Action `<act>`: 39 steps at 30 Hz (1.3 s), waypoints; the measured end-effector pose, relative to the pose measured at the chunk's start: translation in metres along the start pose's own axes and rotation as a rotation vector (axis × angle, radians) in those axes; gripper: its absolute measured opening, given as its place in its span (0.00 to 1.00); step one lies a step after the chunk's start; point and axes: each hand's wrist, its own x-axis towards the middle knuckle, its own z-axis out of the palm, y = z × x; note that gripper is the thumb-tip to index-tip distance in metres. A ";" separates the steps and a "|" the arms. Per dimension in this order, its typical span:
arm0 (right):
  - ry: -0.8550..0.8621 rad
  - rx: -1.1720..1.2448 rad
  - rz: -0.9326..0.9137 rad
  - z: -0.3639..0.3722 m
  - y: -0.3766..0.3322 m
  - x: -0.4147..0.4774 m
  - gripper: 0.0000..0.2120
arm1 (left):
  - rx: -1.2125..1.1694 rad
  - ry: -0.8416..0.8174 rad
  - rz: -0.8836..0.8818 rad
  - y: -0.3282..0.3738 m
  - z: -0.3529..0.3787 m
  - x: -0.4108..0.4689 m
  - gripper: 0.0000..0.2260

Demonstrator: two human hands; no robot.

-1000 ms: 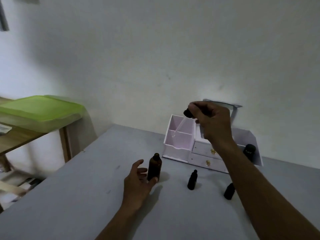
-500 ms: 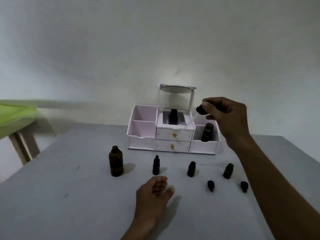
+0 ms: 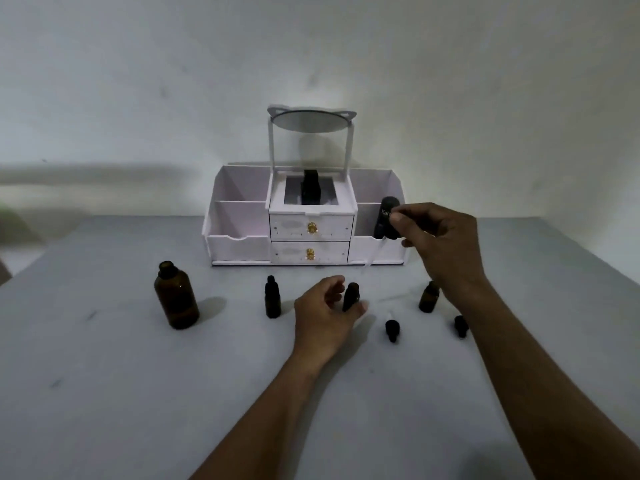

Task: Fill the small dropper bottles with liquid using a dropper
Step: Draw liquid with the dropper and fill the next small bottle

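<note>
- Transfer from dropper to bottle looks to be the step in hand. The right hand (image 3: 440,247) pinches the black rubber bulb of a clear glass dropper (image 3: 374,254) between thumb and fingertips. The pipette slants down to the left, its tip in the air in front of the white plastic drawer organiser (image 3: 239,245).
- The left hand (image 3: 322,317) curls round the middle small dark glass bottle (image 3: 351,296), thumb at its foot. The bottle stands upright on the grey table (image 3: 121,375). How firmly the hand holds it I cannot tell.
- It is too dark to tell whether that bottle's mouth is open. Two small black caps (image 3: 392,329) lie loose to its right.
- To do it well: keep the bottle flat on the table, bring the tip over the narrow neck, turn the pipette upright, then squeeze the bulb gently so nothing runs down the outside.
- An early squeeze would likely drip on the table.
- The capped small bottle (image 3: 272,297), the small amber bottle (image 3: 428,297) and the large amber glass bottle (image 3: 176,299) stand apart from both hands.
</note>
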 end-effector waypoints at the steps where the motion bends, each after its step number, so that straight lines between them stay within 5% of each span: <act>1: 0.002 -0.007 0.009 0.001 0.004 -0.001 0.04 | 0.011 -0.006 0.009 -0.002 0.000 0.001 0.27; 12: -0.027 -0.020 0.053 0.010 0.019 -0.001 0.05 | 0.082 -0.023 0.096 -0.006 0.001 0.002 0.14; 39: -0.051 -0.202 0.003 0.028 0.029 -0.008 0.05 | 0.142 -0.025 0.073 -0.006 0.003 0.005 0.18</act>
